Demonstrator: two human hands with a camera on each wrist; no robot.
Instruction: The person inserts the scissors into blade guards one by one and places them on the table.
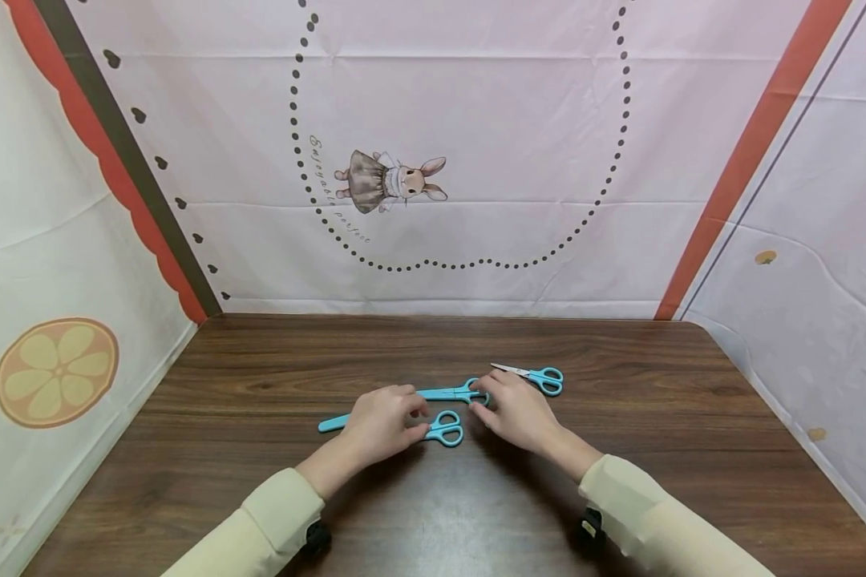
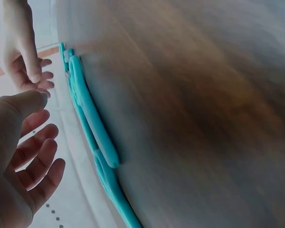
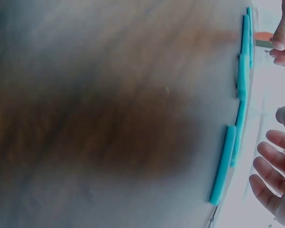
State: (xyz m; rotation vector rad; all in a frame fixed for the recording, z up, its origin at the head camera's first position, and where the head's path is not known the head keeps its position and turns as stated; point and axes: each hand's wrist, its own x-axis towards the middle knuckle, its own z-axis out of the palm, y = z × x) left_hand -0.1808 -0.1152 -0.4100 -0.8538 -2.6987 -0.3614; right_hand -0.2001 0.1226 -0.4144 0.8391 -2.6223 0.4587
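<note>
Three pairs of scissors with light blue handles lie on the wooden table. My left hand (image 1: 384, 421) hovers over the nearest pair (image 1: 436, 431) with fingers loosely bent, holding nothing. It hides the middle of that pair; a rounded blue blade cover (image 1: 333, 423) sticks out to its left. The middle pair (image 1: 442, 394), blue along its blades too, runs between the hands. Over its handle rings is my right hand (image 1: 517, 410), fingers relaxed and empty. Farther right, the third pair (image 1: 536, 374) shows bare metal blades pointing left. Both wrist views show the hands above the scissors.
The brown wood-grain table (image 1: 433, 513) ends at a hanging printed cloth (image 1: 476, 160) with a rabbit figure at the back. Similar cloth walls stand at the left (image 1: 79, 200) and right (image 1: 823, 320). A small black device is strapped at each sleeve cuff.
</note>
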